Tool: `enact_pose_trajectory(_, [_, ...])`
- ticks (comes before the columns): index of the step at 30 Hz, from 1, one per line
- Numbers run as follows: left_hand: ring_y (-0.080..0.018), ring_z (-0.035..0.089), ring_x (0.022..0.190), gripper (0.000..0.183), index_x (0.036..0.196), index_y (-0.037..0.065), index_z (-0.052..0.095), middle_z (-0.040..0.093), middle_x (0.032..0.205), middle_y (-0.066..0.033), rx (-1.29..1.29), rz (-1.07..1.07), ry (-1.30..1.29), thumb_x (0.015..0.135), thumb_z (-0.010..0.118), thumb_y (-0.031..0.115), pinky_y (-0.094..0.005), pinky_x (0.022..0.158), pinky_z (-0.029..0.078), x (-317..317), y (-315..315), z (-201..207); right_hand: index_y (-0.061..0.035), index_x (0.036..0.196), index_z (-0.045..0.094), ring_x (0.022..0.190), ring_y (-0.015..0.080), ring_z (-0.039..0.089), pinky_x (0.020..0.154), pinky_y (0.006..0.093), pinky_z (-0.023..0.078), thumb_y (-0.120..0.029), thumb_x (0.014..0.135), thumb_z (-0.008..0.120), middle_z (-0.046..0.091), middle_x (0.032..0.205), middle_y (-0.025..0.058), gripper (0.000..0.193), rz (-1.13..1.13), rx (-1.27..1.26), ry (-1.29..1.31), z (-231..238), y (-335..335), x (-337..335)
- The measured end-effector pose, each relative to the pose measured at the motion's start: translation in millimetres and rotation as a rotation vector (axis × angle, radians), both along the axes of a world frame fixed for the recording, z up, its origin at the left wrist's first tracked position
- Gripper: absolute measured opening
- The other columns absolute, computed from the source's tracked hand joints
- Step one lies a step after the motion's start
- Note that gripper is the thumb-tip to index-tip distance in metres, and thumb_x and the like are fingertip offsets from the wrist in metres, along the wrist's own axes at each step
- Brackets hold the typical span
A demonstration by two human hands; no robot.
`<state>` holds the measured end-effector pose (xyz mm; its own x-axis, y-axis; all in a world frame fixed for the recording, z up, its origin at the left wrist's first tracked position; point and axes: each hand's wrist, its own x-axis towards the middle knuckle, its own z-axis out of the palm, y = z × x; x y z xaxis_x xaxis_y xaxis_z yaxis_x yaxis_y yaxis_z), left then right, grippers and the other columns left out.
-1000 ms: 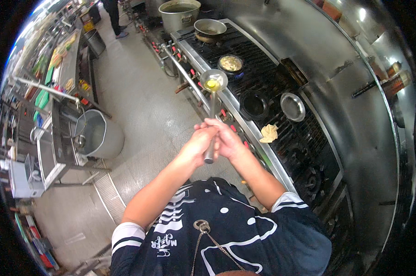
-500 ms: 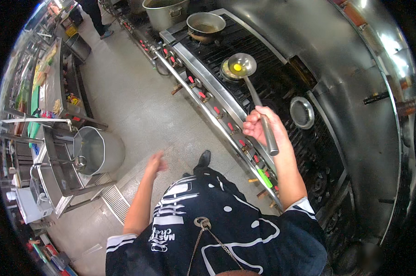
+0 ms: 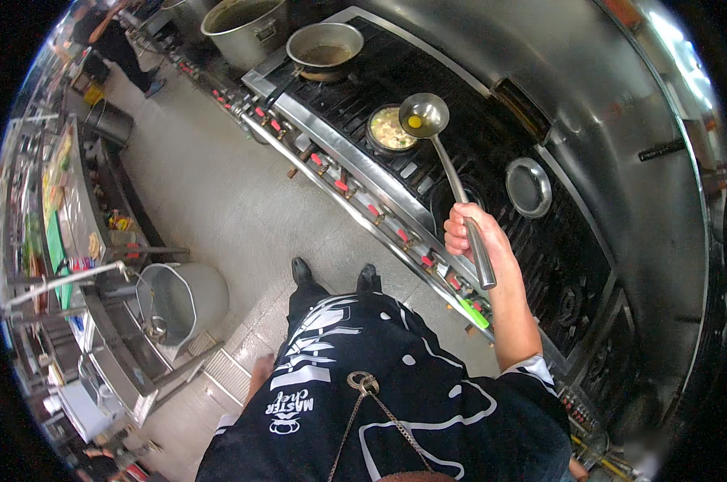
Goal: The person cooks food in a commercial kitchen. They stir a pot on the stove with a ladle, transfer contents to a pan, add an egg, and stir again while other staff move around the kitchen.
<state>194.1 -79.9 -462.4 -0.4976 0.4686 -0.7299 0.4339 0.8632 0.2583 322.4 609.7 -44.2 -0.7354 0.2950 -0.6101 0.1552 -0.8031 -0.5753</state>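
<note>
The right hand [image 3: 477, 233] grips a steel ladle [image 3: 447, 165] holding a yolk [image 3: 415, 122], over a black gas range [image 3: 524, 269] beside a small food-filled pot [image 3: 388, 130]. The left hand [image 3: 261, 369] hangs low, its grip unclear. Grey floor [image 3: 195, 193] separates range from sink [image 3: 122, 325] and bin [image 3: 209, 297].

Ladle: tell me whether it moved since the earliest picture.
Yes: the ladle went inward; its bowl now shows against the stove grates, not the front edge.

Stove [image 3: 428, 68]: wide steel pan [image 3: 323, 53] at far end, small food-filled pot [image 3: 388, 130] next, steel dish [image 3: 529, 189] toward the rear edge.
</note>
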Motion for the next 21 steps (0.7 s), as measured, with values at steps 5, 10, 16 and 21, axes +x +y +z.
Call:
enact_pose_trajectory(5, [-0.0283,0.066,0.056,0.043,0.117,0.001,0.055,0.067,0.079,-0.0165,0.260,0.969,-0.327,0.097,0.058,0.039,-0.0421,0.043,0.051,-182,145,3,-0.0147,0.074,0.050,0.051,0.0119,0.045,0.049,0.0298,0.038,-0.030,0.095,0.061,0.048,0.063,-0.0022,0.029,-0.022,0.045,-0.032,-17,-7,-12])
enact_pose_trajectory(10, [-0.0259,0.067,0.061,0.044,0.124,0.007,0.052,0.066,0.079,-0.0135,0.361,0.761,-0.361,0.097,0.058,0.042,-0.0404,0.048,0.052,-328,254,29,-0.0131,0.074,0.051,0.049,0.0111,0.045,0.047,0.0298,0.039,-0.028,0.093,0.064,0.049,0.061,-0.0020,0.027,-0.109,0.237,-0.192,-32,-34,-44])
enact_pose_trajectory(16, [-0.0254,0.066,0.058,0.046,0.126,0.007,0.051,0.065,0.079,-0.0128,0.185,0.616,-0.359,0.099,0.058,0.043,-0.0412,0.049,0.053,-417,300,20,-0.0120,0.071,0.054,0.051,0.0103,0.049,0.048,0.0282,0.039,-0.029,0.093,0.063,0.052,0.060,-0.0019,0.030,-0.145,0.451,-0.408,-51,-63,-79])
enact_pose_trajectory(21, [-0.0257,0.065,0.058,0.049,0.128,0.007,0.049,0.066,0.081,-0.0138,0.049,0.461,-0.382,0.099,0.057,0.045,-0.0427,0.050,0.054,-444,299,20,-0.0110,0.070,0.056,0.057,0.0094,0.048,0.054,0.0292,0.037,-0.032,0.095,0.062,0.053,0.061,-0.0019,0.032,-0.056,0.738,-0.662,-58,-86,-91])
